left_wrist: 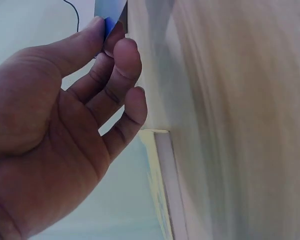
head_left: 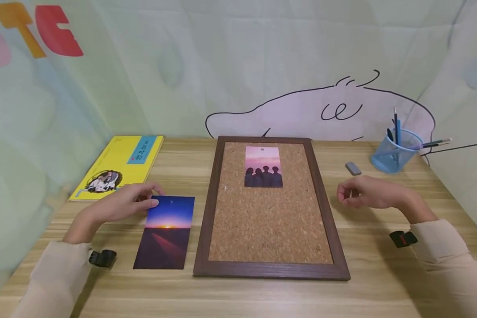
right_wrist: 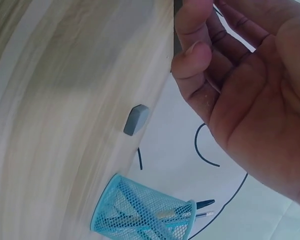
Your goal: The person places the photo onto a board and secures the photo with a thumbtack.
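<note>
My left hand (head_left: 129,201) pinches the top left corner of a sunset photo card (head_left: 167,238), thumb on its face. In the left wrist view only a blue corner of the card (left_wrist: 110,25) shows. To the card's right lies a cork board (head_left: 268,225) in a dark brown frame. A pink photo card with silhouettes (head_left: 263,165) is on the board's upper part, with a small round mark at its top edge. My right hand (head_left: 367,193) is just right of the frame, fingers bent, fingertips near the thumb. Whether they hold something small cannot be made out.
A yellow book (head_left: 137,168) lies at the back left. Beyond my right hand sit a grey eraser (head_left: 353,168) and a blue mesh pen cup (head_left: 393,152) with pencils. A printed cloth (head_left: 238,66) hangs behind the wooden table (head_left: 262,296).
</note>
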`<state>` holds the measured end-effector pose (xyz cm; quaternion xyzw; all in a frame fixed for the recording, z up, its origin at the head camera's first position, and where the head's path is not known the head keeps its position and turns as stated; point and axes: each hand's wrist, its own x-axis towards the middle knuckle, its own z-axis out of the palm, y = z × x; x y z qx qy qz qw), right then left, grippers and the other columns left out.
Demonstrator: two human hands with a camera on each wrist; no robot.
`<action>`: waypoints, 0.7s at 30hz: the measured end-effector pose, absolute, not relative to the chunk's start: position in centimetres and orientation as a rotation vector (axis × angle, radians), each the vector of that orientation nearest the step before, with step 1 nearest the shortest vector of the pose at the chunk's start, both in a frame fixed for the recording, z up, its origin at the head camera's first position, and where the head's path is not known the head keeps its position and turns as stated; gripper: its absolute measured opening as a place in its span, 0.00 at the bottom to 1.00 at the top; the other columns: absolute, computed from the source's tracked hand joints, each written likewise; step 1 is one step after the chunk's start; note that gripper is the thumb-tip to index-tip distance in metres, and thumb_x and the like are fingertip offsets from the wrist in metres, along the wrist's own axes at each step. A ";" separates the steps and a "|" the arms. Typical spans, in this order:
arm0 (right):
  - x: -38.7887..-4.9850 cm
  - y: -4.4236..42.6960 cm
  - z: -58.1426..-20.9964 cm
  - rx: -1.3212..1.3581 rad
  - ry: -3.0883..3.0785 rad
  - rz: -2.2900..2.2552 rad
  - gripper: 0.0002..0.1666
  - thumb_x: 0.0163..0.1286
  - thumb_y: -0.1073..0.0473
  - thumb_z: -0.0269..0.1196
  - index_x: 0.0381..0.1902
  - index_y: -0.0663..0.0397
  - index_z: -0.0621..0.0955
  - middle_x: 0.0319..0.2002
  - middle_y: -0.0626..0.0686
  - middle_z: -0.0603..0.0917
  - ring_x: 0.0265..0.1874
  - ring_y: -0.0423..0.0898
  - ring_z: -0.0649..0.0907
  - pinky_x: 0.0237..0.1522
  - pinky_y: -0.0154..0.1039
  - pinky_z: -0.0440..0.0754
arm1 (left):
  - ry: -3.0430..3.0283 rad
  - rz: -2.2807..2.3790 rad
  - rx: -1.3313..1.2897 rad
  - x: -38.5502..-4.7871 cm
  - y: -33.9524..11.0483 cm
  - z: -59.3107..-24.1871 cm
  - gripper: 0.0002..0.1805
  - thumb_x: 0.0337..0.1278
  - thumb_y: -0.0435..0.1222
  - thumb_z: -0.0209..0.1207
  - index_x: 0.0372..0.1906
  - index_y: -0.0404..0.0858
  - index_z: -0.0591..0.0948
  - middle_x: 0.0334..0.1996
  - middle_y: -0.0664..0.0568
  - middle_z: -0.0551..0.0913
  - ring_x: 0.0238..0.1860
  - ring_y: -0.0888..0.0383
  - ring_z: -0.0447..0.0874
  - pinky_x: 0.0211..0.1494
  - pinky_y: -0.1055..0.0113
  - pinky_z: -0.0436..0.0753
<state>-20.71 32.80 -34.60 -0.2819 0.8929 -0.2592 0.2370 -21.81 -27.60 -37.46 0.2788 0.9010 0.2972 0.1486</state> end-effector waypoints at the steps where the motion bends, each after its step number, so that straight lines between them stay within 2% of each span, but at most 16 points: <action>1: -20.7 32.7 -34.6 -0.771 2.443 -0.716 0.04 0.72 0.66 0.61 0.36 0.53 0.79 0.29 0.45 0.78 0.29 0.40 0.77 0.31 0.35 0.77 | 2.586 0.863 0.808 -21.9 -27.6 -37.4 0.07 0.71 0.35 0.58 0.50 0.41 0.79 0.26 0.56 0.77 0.28 0.59 0.76 0.32 0.67 0.76; 10: -21.0 31.5 -34.0 -0.785 2.398 -0.753 0.03 0.74 0.65 0.59 0.38 0.56 0.78 0.31 0.51 0.79 0.29 0.42 0.79 0.32 0.40 0.80 | 2.501 0.893 0.844 -22.8 -27.0 -36.8 0.08 0.72 0.33 0.56 0.52 0.40 0.76 0.24 0.55 0.77 0.27 0.58 0.78 0.33 0.65 0.78; 21: -21.5 30.4 -33.6 -0.772 2.392 -0.738 0.03 0.74 0.64 0.59 0.38 0.54 0.78 0.31 0.52 0.79 0.29 0.43 0.79 0.31 0.36 0.77 | 2.439 0.902 0.840 -23.7 -25.5 -36.5 0.08 0.74 0.34 0.55 0.52 0.41 0.74 0.21 0.55 0.70 0.24 0.57 0.73 0.28 0.67 0.72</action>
